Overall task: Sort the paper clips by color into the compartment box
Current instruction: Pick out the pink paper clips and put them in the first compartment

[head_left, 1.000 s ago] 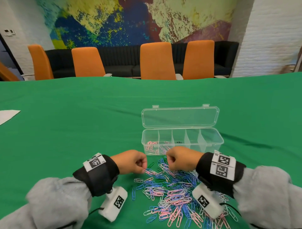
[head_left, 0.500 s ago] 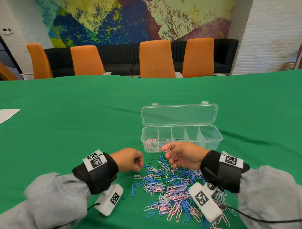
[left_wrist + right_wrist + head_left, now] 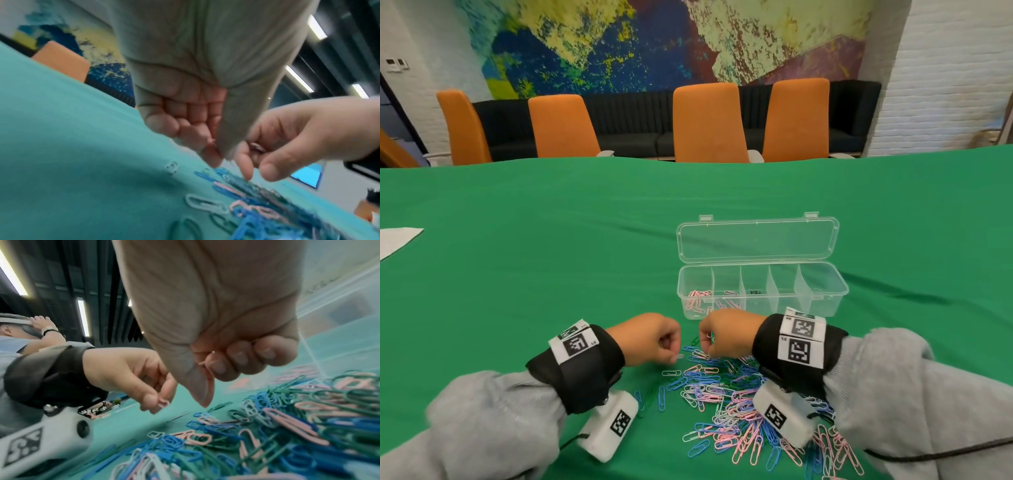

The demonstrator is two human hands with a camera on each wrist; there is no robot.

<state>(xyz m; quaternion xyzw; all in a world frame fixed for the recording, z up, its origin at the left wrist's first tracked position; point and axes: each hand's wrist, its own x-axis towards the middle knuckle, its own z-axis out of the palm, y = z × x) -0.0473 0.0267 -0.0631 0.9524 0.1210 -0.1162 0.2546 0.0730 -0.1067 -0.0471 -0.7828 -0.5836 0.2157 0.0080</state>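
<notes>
A loose pile of pink, blue, green and white paper clips (image 3: 736, 401) lies on the green table in front of me. Behind it stands the clear compartment box (image 3: 822, 305) with its lid (image 3: 756, 240) folded back; pink clips (image 3: 698, 301) lie in its leftmost compartment. My left hand (image 3: 674, 353) hovers at the pile's far left edge and pinches one pale pink clip (image 3: 163, 403). My right hand (image 3: 707, 346) is beside it, knuckles up, fingers curled round pink clips (image 3: 205, 366) held against the thumb.
A white sheet (image 3: 397, 240) lies at the table's left edge. Orange chairs (image 3: 709, 123) line the far side. Open green cloth (image 3: 551, 274) stretches left of the box. Another person (image 3: 20, 337) shows in the right wrist view.
My right hand, lifted and turned palm-up with a pink clip half a second ago, has dropped back to the pile, knuckles up. My left hand has moved back to the pile's edge.
</notes>
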